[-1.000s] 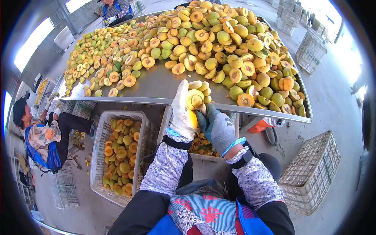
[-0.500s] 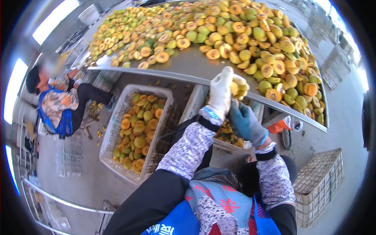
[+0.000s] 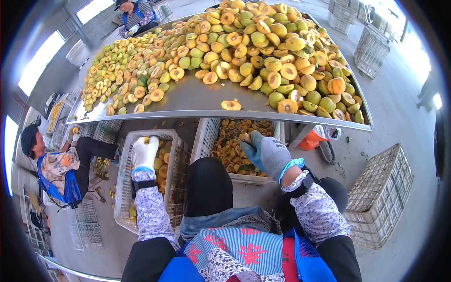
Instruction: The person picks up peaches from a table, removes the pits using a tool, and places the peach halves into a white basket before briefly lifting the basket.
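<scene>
My left hand (image 3: 144,153), in a white glove, is over the left crate (image 3: 123,181), which holds yellow-green halved peaches (image 3: 162,160). Its fingers are curled, and a bit of a yellow peach half (image 3: 146,140) shows at the fingertips. My right hand (image 3: 268,152), in a blue-grey glove, is closed above the middle crate (image 3: 199,140) of peach scraps (image 3: 230,145). Something small and brownish shows at its fingertips, too small to name. A single cut peach half (image 3: 230,105) lies near the front edge of the metal table (image 3: 188,96).
A large heap of peach halves (image 3: 263,42) covers much of the table. A stacked plastic crate (image 3: 380,197) stands at right, an orange bag (image 3: 312,138) under the table. One co-worker (image 3: 61,164) sits at left, another (image 3: 136,19) at the far side.
My hands have moved apart and down from the table edge: the left, with fruit, to the left crate, the right to over the scraps. The view has shifted; a far co-worker now shows.
</scene>
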Tool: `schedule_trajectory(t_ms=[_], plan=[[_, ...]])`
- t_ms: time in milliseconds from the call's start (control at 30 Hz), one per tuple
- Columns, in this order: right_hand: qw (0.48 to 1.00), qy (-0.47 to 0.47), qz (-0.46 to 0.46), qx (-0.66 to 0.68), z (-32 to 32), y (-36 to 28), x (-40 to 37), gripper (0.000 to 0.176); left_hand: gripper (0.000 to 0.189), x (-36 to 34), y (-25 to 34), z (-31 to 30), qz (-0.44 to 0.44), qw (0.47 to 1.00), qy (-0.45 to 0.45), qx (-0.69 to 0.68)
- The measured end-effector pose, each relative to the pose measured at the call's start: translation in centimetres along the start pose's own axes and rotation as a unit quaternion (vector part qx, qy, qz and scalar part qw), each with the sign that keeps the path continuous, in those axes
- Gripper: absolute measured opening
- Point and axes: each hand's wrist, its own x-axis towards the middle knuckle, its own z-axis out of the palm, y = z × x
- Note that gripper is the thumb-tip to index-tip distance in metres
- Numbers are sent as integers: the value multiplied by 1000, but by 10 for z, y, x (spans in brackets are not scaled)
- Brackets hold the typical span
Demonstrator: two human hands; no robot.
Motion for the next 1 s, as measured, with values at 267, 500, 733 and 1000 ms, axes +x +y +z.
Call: schedule_trajectory(t_ms=[267, 500, 733, 1000], plan=[[999, 17, -24, 18, -3, 10, 4, 28, 59, -42, 210, 20, 230, 966, -37, -110], [985, 136, 3, 105, -17, 16, 11, 32, 48, -20, 253, 100, 348, 922, -149, -81], [919, 203, 80, 327, -14, 14, 35, 37, 42, -63, 268, 42, 310, 807, -209, -457], [669, 94, 71, 734, 2, -13, 43, 27, 48, -131, 274, 51, 200, 614, -279, -711]])
